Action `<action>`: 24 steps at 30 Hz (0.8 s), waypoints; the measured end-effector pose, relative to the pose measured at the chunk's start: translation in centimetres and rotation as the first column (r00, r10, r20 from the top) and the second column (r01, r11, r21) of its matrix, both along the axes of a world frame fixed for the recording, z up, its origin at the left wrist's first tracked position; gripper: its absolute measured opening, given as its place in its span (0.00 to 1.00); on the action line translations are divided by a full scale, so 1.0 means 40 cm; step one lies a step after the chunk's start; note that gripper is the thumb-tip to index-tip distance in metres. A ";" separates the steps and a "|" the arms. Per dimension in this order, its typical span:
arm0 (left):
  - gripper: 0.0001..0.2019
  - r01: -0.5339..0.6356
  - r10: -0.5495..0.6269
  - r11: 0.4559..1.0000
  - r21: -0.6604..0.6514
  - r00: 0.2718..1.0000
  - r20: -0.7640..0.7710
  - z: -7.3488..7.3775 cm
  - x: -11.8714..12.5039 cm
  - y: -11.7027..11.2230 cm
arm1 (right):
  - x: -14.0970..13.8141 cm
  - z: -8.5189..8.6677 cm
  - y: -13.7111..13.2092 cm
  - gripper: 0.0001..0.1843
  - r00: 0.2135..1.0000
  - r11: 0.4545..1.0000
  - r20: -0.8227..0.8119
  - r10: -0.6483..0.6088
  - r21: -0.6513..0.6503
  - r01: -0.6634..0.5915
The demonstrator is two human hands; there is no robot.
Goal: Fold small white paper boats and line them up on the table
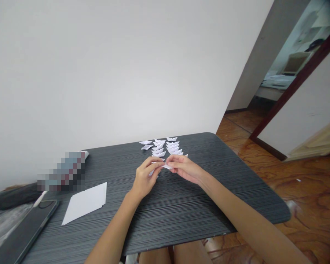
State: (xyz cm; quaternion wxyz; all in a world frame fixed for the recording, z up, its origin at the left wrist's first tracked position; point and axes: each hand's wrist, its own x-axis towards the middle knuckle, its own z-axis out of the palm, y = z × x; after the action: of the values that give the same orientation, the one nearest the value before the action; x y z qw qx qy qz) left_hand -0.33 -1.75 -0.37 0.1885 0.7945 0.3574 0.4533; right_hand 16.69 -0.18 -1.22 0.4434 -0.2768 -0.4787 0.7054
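Note:
A small folded piece of white paper [167, 167] is pinched between both my hands over the middle of the dark table. My left hand [147, 176] grips its left end with thumb and fingertips. On the other side, my right hand [185, 168] has its fingers closed on the right end. Just beyond my hands, several white folded paper boats [172, 146] stand in rows, some overlapping one another. My hands hide the nearest boats in part, and the folded shape they hold is mostly covered by my fingers.
The dark wood-grain table [209, 161] meets a white wall [143, 73]. To the left lie a stack of white paper sheets [86, 201], a dark flat tablet-like device [30, 227] and a blurred-out object [67, 170]. A doorway opens at the right.

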 end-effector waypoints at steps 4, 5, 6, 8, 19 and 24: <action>0.08 -0.102 0.105 0.991 -0.087 0.994 0.026 -0.005 0.000 0.003 | 0.002 0.004 -0.002 0.11 0.973 0.973 0.210 -0.100 0.224 0.052; 0.08 -0.109 0.116 0.984 -0.144 0.992 0.042 -0.006 0.000 0.003 | 0.003 0.005 -0.003 0.11 0.950 0.946 0.255 -0.179 0.308 0.096; 0.08 -0.101 0.117 0.973 -0.206 0.991 0.065 -0.007 0.001 0.003 | 0.003 0.006 -0.004 0.11 0.927 0.917 0.283 -0.247 0.379 0.129; 0.09 -0.050 0.101 0.941 -0.335 0.986 0.135 -0.008 0.004 0.002 | 0.003 0.005 -0.007 0.11 0.908 0.893 0.305 -0.287 0.429 0.138; 0.09 0.265 0.080 0.761 -0.592 0.867 0.492 0.003 0.018 0.005 | 0.013 0.009 -0.011 0.15 0.964 0.951 0.243 -0.106 0.308 0.027; 0.08 0.318 0.089 0.726 -0.610 0.836 0.541 -0.002 0.013 0.010 | 0.015 0.020 -0.015 0.12 0.964 0.945 0.233 -0.128 0.323 0.048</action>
State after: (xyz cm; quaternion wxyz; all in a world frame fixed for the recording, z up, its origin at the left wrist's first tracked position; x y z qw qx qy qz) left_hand 0.19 -1.34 -0.45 0.5857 0.5319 0.3782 0.4807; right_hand 17.29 -0.79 -0.43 0.4490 -0.3109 -0.6241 0.5588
